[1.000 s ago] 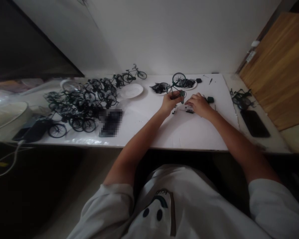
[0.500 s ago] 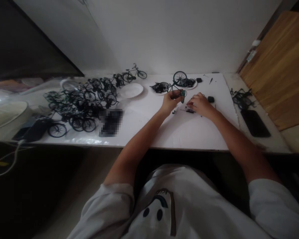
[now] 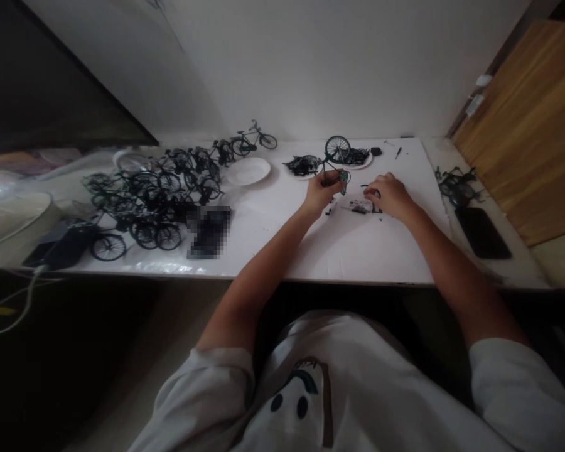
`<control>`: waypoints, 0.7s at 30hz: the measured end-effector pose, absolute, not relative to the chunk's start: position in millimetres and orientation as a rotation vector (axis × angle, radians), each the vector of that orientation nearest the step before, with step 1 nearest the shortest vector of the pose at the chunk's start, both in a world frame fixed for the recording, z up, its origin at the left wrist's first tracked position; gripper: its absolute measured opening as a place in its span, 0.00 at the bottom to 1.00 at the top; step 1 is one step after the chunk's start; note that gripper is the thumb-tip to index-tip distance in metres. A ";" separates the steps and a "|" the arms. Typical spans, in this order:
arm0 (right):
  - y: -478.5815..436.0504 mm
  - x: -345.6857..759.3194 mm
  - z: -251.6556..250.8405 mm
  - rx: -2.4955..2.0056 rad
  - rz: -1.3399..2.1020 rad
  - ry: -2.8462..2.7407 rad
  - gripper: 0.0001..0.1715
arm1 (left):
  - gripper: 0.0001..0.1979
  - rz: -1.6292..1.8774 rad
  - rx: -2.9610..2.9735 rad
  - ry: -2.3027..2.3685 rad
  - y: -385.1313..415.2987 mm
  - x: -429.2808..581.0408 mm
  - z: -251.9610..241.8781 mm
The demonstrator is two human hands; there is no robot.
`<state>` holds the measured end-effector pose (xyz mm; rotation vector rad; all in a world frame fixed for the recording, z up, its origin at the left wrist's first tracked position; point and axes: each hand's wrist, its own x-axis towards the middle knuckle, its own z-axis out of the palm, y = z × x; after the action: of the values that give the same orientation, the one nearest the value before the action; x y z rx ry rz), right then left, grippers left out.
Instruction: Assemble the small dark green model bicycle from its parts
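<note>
My left hand [image 3: 321, 191] is closed around a partly built model bicycle [image 3: 330, 164], its spoked wheel upright above the fingers and a green part showing at the fingertips. To the right of it, my right hand [image 3: 390, 193] is closed in a pinch just above the table. A small thin dark piece [image 3: 365, 186] shows at its fingertips; its exact kind is too small to make out. Small dark parts [image 3: 358, 209] lie on the white surface below, between the two hands.
Many dark model bicycles [image 3: 157, 194] crowd the left side. Beside them stands a white plate [image 3: 248, 171]. Behind my hands, dark bicycle parts [image 3: 304, 164] lie heaped on plates. A black phone [image 3: 483, 233] and more dark parts [image 3: 457, 186] are at the right.
My right hand has moved a little to the right, away from the bicycle, and a thin dark piece now shows at its fingertips. My left hand keeps hold of the model bicycle, almost unmoved.
</note>
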<state>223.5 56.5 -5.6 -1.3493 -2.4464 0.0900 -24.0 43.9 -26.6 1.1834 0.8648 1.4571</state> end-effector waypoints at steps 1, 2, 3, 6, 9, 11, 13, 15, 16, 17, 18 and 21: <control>56.4 224.6 -5.0 -1.358 0.093 -2.451 0.10 | 0.16 1.460 1.187 0.859 43.9 -24.0 -26.6; 56.4 225.4 -4.8 -1.347 0.105 -2.459 0.09 | 0.16 1.460 1.190 0.859 43.9 -24.0 -26.5; 56.6 225.7 -5.0 -1.322 0.121 -2.470 0.09 | 0.16 1.459 1.192 0.864 43.8 -23.9 -26.4; 56.5 223.7 -6.6 -1.246 0.148 -2.500 0.08 | 0.17 1.456 1.197 0.887 43.2 -23.8 -25.5; 54.0 219.1 -7.9 -1.244 0.141 -2.537 0.09 | 0.16 1.441 1.199 0.913 42.0 -23.4 -24.3; 51.9 216.1 -8.2 -1.267 0.134 -2.553 0.09 | 0.16 1.436 1.192 0.922 41.3 -23.1 -23.7; 50.5 213.7 -8.6 -1.282 0.127 -2.560 0.09 | 0.16 1.440 1.183 0.910 40.9 -22.8 -23.7; 50.2 212.0 -8.9 -1.280 0.122 -2.570 0.08 | 0.16 1.441 1.186 0.894 40.8 -22.7 -24.0; 50.4 211.4 -9.1 -1.272 0.123 -2.579 0.08 | 0.16 1.438 1.190 0.892 40.9 -22.7 -24.3; 50.7 211.0 -9.3 -1.262 0.127 -2.588 0.08 | 0.16 1.433 1.195 0.897 41.0 -22.8 -24.6; 51.0 210.6 -9.4 -1.253 0.132 -2.594 0.08 | 0.16 1.428 1.198 0.904 41.2 -22.9 -25.0; 51.7 210.9 -9.8 -1.237 0.153 -2.598 0.09 | 0.17 1.428 1.204 0.916 42.1 -23.2 -26.1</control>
<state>210.9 51.7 -9.8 -1.2369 -2.5981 0.1534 -23.2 42.1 -26.1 1.2037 0.9156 1.4284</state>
